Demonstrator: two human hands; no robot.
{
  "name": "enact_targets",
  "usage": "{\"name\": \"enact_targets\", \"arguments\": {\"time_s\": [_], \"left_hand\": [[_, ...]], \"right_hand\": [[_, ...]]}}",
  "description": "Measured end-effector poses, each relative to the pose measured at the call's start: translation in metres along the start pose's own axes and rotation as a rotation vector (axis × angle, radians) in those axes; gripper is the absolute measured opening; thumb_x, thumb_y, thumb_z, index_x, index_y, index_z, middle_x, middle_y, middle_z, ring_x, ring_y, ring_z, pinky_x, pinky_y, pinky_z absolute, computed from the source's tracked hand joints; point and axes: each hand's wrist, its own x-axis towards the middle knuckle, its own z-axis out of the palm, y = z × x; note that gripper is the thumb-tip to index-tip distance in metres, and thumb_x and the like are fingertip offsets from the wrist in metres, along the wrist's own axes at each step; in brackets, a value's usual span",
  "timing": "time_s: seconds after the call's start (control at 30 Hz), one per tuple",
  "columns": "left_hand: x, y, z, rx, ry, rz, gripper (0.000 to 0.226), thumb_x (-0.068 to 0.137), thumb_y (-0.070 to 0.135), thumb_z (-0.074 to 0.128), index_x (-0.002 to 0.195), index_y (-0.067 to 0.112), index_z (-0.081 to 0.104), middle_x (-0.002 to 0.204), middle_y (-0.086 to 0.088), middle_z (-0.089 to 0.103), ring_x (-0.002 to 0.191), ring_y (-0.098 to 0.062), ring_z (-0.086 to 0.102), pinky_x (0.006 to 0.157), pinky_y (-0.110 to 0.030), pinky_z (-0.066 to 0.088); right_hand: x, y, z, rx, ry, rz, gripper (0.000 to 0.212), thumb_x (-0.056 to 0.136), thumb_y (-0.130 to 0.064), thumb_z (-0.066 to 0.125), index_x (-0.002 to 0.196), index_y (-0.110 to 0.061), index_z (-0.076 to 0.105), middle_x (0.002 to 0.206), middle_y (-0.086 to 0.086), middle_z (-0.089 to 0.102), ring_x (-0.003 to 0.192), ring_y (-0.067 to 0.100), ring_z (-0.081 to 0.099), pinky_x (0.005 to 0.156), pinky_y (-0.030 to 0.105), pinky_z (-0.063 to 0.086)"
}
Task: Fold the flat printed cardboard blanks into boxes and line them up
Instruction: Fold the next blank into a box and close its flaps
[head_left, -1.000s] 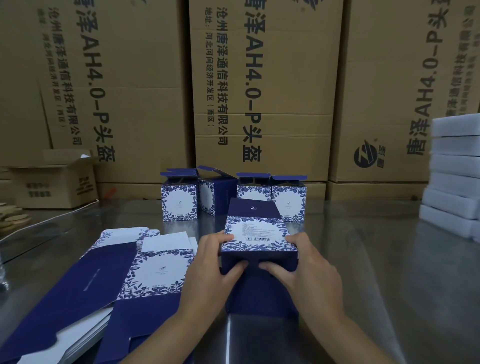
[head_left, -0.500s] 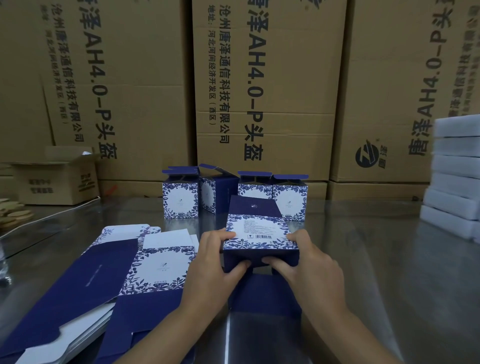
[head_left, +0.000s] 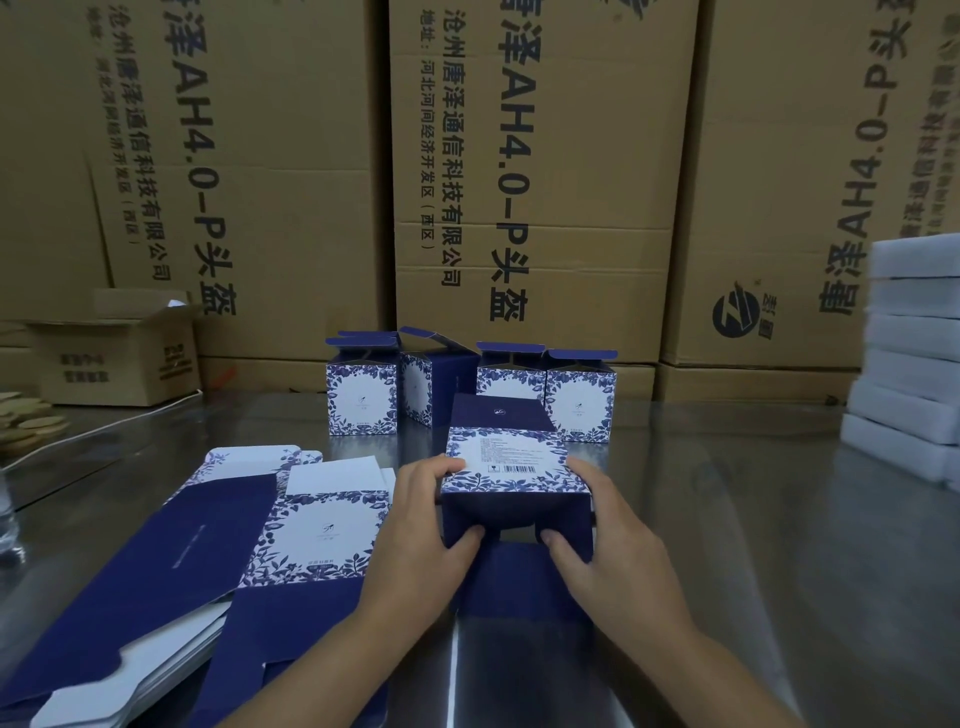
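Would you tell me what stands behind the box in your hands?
Four folded boxes stand in a row, top flaps open, with tall brown cartons behind them. The held box covers the lower part of the third one.

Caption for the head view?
Left hand and right hand grip a blue floral cardboard box, thumbs on flaps; four folded boxes behind.

The middle carton (head_left: 540, 182) reads, sideways, "唐泽AH4.0-P头盔", "沧州唐泽通信科技有限公司" and "地址:河北河间经济开发区(西区)". The left carton (head_left: 234, 156) shows the same model line and company name. The right carton (head_left: 810, 182) carries "AH4.0-P" (running the opposite way) and a round logo (head_left: 735, 310). The box (head_left: 498, 486) bears a barcode (head_left: 519, 469), its small print unreadable.
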Motion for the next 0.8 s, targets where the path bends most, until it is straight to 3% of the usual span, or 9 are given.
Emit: {"name": "enact_targets", "arguments": {"time_s": [0.43, 0.53, 0.63, 0.73, 0.8], "left_hand": [[0.0002, -0.0035, 0.0036, 0.016, 0.017, 0.036, 0.068, 0.072, 0.016, 0.079, 0.11, 0.049, 0.034, 0.118, 0.032, 0.035, 0.105, 0.004, 0.044, 0.085, -0.002, 0.032], [0.0007, -0.0037, 0.0029, 0.014, 0.004, 0.036, 0.07, 0.072, 0.017, 0.079, 0.112, 0.051, 0.033, 0.119, 0.032, 0.033, 0.104, 0.003, 0.044, 0.084, -0.002, 0.032], [0.0003, -0.004, 0.0017, -0.011, -0.054, 0.031, 0.08, 0.069, 0.022, 0.081, 0.118, 0.056, 0.027, 0.124, 0.04, 0.028, 0.114, 0.013, 0.038, 0.091, -0.005, 0.033], [-0.0013, -0.0037, 0.0016, -0.092, -0.136, 0.002, 0.103, 0.067, 0.026, 0.082, 0.131, 0.061, 0.008, 0.133, 0.047, 0.02, 0.125, 0.018, 0.027, 0.099, -0.01, 0.033], [-0.0016, -0.0031, 0.0017, -0.085, -0.136, 0.014, 0.108, 0.069, 0.027, 0.081, 0.132, 0.062, 0.001, 0.132, 0.047, 0.02, 0.124, 0.02, 0.026, 0.097, -0.003, 0.029]], "right_hand": [[0.0014, -0.0012, 0.0089, -0.025, 0.043, 0.013, 0.064, 0.087, -0.032, 0.059, 0.14, -0.04, 0.023, 0.109, -0.004, 0.066, 0.09, 0.025, 0.063, 0.067, 0.033, 0.044], [0.0017, -0.0004, 0.0097, -0.024, 0.038, 0.033, 0.064, 0.086, -0.034, 0.06, 0.139, -0.041, 0.023, 0.104, -0.005, 0.067, 0.089, 0.023, 0.063, 0.065, 0.03, 0.044], [0.0021, 0.0041, 0.0083, 0.026, 0.034, 0.042, 0.067, 0.082, -0.035, 0.066, 0.138, -0.041, 0.028, 0.109, -0.009, 0.066, 0.098, 0.015, 0.061, 0.066, 0.02, 0.037], [0.0013, 0.0063, 0.0068, 0.096, 0.024, 0.062, 0.073, 0.08, -0.034, 0.067, 0.138, -0.044, 0.023, 0.12, -0.015, 0.059, 0.107, 0.011, 0.056, 0.071, 0.015, 0.033], [0.0003, 0.0075, 0.0078, 0.186, 0.018, 0.07, 0.079, 0.079, -0.031, 0.068, 0.138, -0.045, 0.018, 0.117, -0.025, 0.05, 0.103, 0.006, 0.053, 0.074, 0.015, 0.033]]}}
